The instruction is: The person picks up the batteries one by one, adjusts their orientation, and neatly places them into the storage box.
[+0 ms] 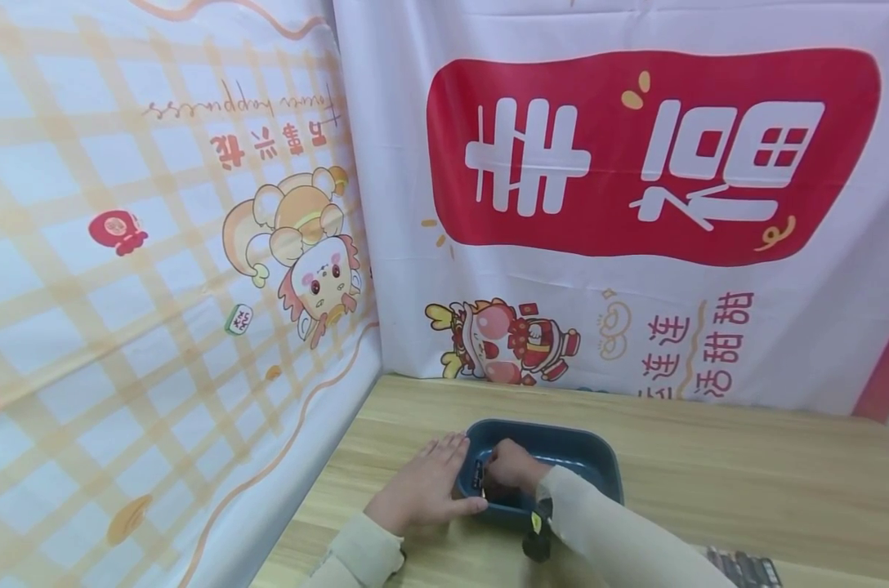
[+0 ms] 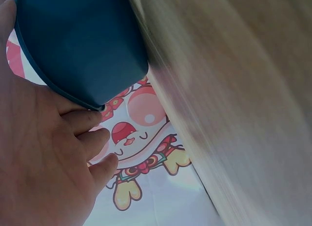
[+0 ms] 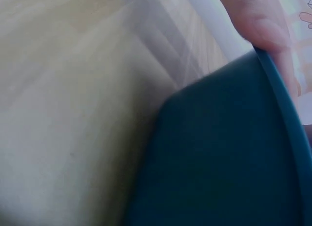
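A dark blue rectangular tray (image 1: 584, 441) with raised walls stands on the wooden table. My left hand (image 1: 426, 486) rests against its left end, fingers extended along the rim and thumb at the near corner. In the left wrist view, the fingertips of the left hand (image 2: 48, 148) lie along the tray's rim (image 2: 63, 92). My right hand (image 1: 514, 467) reaches down inside the tray with bent fingers, close to small black pieces with light markings (image 1: 477, 475) at the left end. Its fingertips are hidden, so I cannot tell what it holds.
Several dark, slim pieces (image 1: 742, 567) lie side by side on the table (image 1: 709, 465) at the near right. Printed cloths hang behind the table (image 1: 393, 163) and along its left side (image 1: 194, 327). A black strap device (image 1: 537, 545) hangs below the right wrist, beside the tray's near wall.
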The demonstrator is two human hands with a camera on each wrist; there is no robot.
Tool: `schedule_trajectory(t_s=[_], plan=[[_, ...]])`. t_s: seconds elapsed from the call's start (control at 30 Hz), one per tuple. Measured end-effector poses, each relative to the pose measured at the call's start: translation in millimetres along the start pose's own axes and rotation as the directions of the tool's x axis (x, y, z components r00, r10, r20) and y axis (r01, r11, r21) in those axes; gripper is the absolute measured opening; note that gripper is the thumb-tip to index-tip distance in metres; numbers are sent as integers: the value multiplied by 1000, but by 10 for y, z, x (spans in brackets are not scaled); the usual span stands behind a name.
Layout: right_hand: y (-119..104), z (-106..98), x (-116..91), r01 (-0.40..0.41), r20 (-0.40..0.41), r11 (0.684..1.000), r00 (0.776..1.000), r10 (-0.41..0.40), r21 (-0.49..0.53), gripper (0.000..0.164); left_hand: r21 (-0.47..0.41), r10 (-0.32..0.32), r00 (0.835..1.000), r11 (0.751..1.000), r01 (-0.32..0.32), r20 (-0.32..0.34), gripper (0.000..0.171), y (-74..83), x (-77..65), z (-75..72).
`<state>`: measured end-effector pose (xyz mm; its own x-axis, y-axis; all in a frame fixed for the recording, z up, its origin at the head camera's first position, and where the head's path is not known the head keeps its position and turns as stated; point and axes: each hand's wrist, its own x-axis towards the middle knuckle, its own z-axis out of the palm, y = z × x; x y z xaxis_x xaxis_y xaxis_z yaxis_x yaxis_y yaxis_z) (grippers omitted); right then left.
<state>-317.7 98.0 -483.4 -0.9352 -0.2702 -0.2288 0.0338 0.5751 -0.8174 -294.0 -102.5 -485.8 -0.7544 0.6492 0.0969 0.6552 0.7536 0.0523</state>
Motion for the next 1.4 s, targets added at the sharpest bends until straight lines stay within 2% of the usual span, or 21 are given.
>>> schedule_trajectory(t_s=[0.33,0.67,1.0,1.17,1.4], plan=[[29,-82,98,-37,-46,999,998,39,36,4,9,-4,1000,1000,4,-3,108,21,-4,-14],[-17,-85,79,-75,-57,997,996,75,6,5,4,-6,1000,1000,6,2,108,29,-15,-38],[90,-125,111,-56,-36,998,998,57,22,5,-3,-15,1000,1000,15,8,106,12,-14,-3],[57,-234,33,-61,2,998,998,61,29,12,-16,-14,1000,1000,14,10,102,7,-25,-16],[-62,-367,-181,1,50,999,999,-3,35,19,-25,-17,1000,1000,17,12,101,5,-27,-18]])
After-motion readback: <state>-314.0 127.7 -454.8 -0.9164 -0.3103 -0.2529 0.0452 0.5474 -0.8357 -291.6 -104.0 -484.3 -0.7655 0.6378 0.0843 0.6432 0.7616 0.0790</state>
